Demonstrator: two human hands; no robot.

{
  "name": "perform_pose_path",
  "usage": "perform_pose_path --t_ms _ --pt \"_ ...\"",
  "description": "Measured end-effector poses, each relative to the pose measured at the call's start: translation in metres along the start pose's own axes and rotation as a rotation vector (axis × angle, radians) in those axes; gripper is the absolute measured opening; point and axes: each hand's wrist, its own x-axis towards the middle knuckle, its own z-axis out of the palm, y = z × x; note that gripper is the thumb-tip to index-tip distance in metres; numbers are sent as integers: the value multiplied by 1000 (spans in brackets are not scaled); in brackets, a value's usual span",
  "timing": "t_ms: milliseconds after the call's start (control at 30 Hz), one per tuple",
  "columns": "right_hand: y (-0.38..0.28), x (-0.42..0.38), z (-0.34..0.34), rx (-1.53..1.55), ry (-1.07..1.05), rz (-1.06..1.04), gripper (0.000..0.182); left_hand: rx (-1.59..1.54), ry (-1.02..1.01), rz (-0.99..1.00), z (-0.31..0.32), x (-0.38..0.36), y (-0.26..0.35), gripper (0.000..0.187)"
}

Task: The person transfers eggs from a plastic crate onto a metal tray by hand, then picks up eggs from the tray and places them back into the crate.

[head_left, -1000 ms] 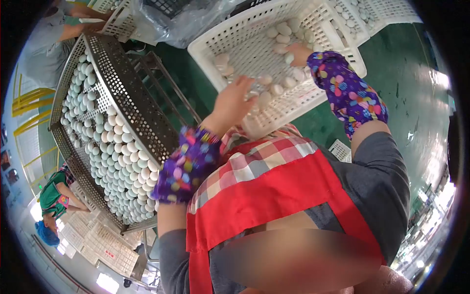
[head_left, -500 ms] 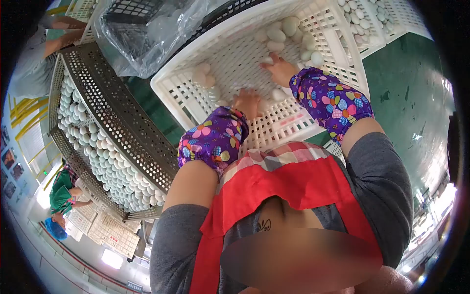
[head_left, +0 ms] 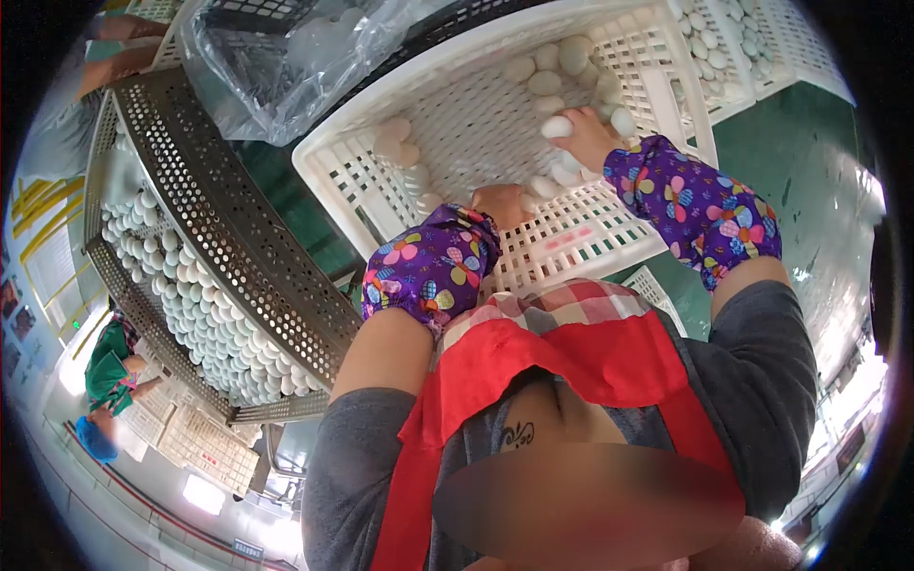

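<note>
A white plastic crate [head_left: 347, 190] with slotted walls lies before me. Pale eggs [head_left: 545, 83] sit along its right side, and several more lie at its left side. My right hand [head_left: 588, 139] is inside the crate at the right, its fingers closed on a white egg [head_left: 556, 127]. Another egg [head_left: 623, 121] is just beside that hand. Down at the near wall of the crate is my left hand [head_left: 502, 203], with its fingers bent out of sight; what it holds, if anything, is hidden. Eggs lie close on its right.
To the left stands a dark perforated metal trough [head_left: 209, 200] with a bed of eggs [head_left: 205, 314]. A crate lined with clear plastic [head_left: 286, 71] is beyond. More egg crates [head_left: 776, 57] stand at upper right. One person [head_left: 112, 376] is at far left, another's arms [head_left: 124, 57] at upper left.
My right hand has moved right and a little nearer, and now grips an egg. My left hand has shifted slightly right, its fingers now hidden. More eggs lie between the hands.
</note>
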Motion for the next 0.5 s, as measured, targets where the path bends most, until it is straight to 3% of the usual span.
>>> perform_pose_path --t_ms 100,233,300,367,467,500 --pt "-5 13 0 -18 66 -27 52 -46 3 -128 -29 -20 11 50" --pt "-6 36 17 49 -150 -60 54 135 348 -242 -46 -16 -12 48" --pt "-13 25 32 -62 -128 -41 54 107 458 -365 -86 -42 -21 46" --pt "-19 22 40 -241 -179 -80 55 205 496 -399 -106 -45 -49 46" --pt "-20 13 41 -230 -156 -88 53 72 449 -613 -120 -49 -60 48" --pt "-19 15 41 -269 -170 -139 53 156 455 -747 -98 -22 -83 48"
